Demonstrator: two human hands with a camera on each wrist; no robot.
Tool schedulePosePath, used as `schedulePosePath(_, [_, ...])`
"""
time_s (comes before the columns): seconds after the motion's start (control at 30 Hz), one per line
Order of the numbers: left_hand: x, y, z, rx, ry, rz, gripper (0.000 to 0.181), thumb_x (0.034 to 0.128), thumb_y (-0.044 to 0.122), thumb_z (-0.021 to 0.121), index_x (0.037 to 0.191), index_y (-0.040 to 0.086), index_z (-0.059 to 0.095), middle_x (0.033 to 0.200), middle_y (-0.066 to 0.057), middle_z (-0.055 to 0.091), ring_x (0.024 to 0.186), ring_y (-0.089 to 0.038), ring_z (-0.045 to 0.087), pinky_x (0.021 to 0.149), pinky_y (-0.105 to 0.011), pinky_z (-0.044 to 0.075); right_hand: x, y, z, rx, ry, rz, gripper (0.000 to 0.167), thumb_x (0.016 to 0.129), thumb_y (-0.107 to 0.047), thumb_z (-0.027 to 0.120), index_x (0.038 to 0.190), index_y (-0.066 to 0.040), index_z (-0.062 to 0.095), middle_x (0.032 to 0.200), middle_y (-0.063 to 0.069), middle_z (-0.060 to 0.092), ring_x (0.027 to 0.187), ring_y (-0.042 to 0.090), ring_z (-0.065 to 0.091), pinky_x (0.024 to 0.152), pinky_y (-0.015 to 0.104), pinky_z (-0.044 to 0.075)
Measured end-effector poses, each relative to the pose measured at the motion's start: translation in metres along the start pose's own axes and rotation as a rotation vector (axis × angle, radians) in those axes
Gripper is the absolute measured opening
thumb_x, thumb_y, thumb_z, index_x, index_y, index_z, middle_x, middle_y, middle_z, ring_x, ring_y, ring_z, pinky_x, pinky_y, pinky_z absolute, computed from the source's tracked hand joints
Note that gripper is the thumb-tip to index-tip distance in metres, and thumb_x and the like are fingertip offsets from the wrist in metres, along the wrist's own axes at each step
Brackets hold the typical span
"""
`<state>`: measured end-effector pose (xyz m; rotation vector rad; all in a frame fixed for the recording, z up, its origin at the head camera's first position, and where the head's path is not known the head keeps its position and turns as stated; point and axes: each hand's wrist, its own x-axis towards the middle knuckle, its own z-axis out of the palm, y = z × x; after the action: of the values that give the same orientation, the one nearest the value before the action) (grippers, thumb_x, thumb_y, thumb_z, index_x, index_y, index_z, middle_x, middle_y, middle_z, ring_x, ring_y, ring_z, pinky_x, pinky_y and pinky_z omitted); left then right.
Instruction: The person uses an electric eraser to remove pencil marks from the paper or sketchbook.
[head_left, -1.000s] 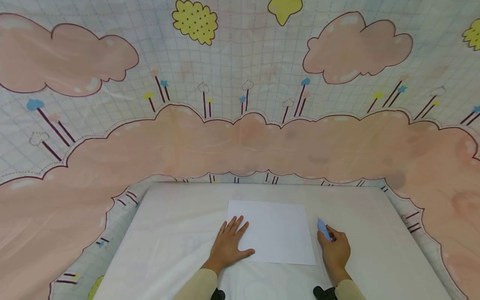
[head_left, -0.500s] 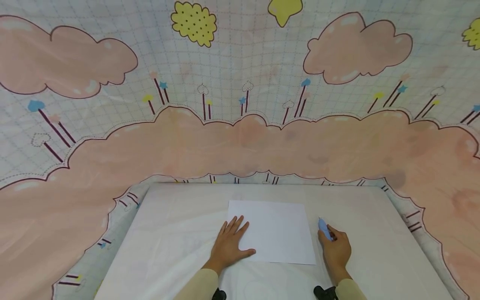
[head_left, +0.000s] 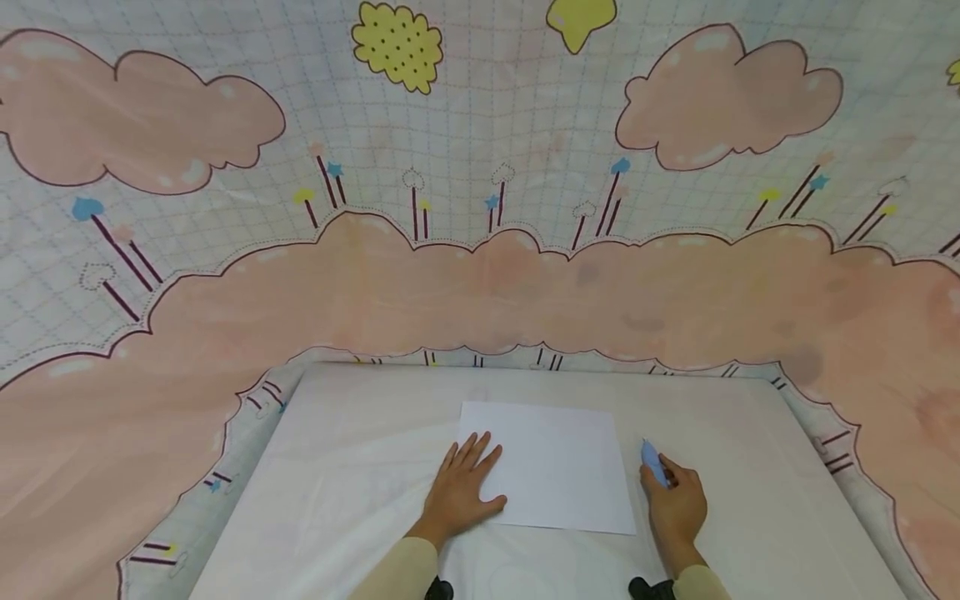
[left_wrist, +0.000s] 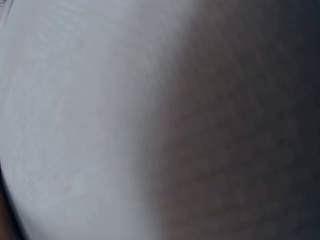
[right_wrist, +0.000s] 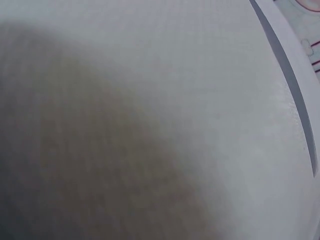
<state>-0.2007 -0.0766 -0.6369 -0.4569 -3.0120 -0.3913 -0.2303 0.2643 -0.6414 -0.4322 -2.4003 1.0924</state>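
Observation:
A sheet of white paper (head_left: 558,467) lies flat on the white-covered table. My left hand (head_left: 457,487) rests over its left edge with the fingers spread and the thumb out to the side. Just right of the sheet, my right hand (head_left: 677,502) pinches a small light blue tool with a pointed tip (head_left: 653,462) between thumb and fingers. The tip points away from me; the lower part is hidden in the hand, so its exact kind cannot be made out. Both wrist views are mostly blurred skin and white surface.
The white table cover (head_left: 360,450) extends on both sides of the paper. Beyond the table hangs a patterned cloth (head_left: 525,296) with pink clouds and yellow shapes. Dark wrist mounts (head_left: 651,588) show at the lower edge beside the sleeves.
The head view has shifted slightly, moving the backdrop a little to the right. Both hands, the paper and the blue tool keep nearly the same places relative to one another.

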Motion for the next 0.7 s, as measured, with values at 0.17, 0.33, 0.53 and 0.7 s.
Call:
schedulePosePath(0.17, [-0.001, -0.004, 0.003, -0.008, 0.007, 0.024, 0.084, 0.0842, 0.069, 0.055, 0.153, 0.024, 0.038, 0.163, 0.0, 0.025, 0.151, -0.026, 0.021, 0.121, -0.05, 0.017, -0.004, 0.001, 0.0, -0.009, 0.009, 0.035, 0.037, 0.08, -0.016, 0.079, 0.113, 0.0, 0.072, 0.09, 0.013, 0.062, 0.076, 0.02, 0.052, 0.063, 0.019, 0.032])
schedulePosePath(0.33, [-0.003, -0.012, 0.004, 0.002, -0.002, 0.014, 0.087, 0.0833, 0.074, 0.053, 0.153, 0.024, 0.038, 0.163, 0.001, 0.026, 0.151, -0.026, 0.021, 0.121, -0.05, 0.017, -0.007, -0.001, 0.004, -0.001, -0.01, 0.041, 0.038, 0.08, -0.016, 0.08, 0.115, -0.001, 0.072, 0.091, 0.013, 0.062, 0.077, 0.019, 0.052, 0.063, 0.02, 0.034])
schedulePosePath(0.53, [-0.004, -0.014, -0.002, -0.084, 0.014, -0.014, 0.087, 0.0811, 0.069, 0.061, 0.151, 0.022, 0.042, 0.161, -0.001, 0.03, 0.15, -0.027, 0.022, 0.121, -0.051, 0.017, -0.006, -0.006, 0.008, -0.001, -0.038, 0.021, 0.04, 0.081, -0.016, 0.078, 0.116, 0.002, 0.07, 0.093, 0.015, 0.062, 0.08, 0.022, 0.053, 0.065, 0.022, 0.035])
schedulePosePath(0.7, [-0.003, -0.016, -0.002, -0.132, 0.06, -0.027, 0.084, 0.0833, 0.067, 0.061, 0.149, 0.018, 0.044, 0.159, -0.004, 0.035, 0.149, -0.03, 0.024, 0.12, -0.053, 0.019, -0.002, -0.008, 0.007, -0.003, -0.07, 0.016, 0.043, 0.081, -0.017, 0.079, 0.119, 0.002, 0.069, 0.092, 0.014, 0.061, 0.08, 0.021, 0.052, 0.065, 0.023, 0.036])
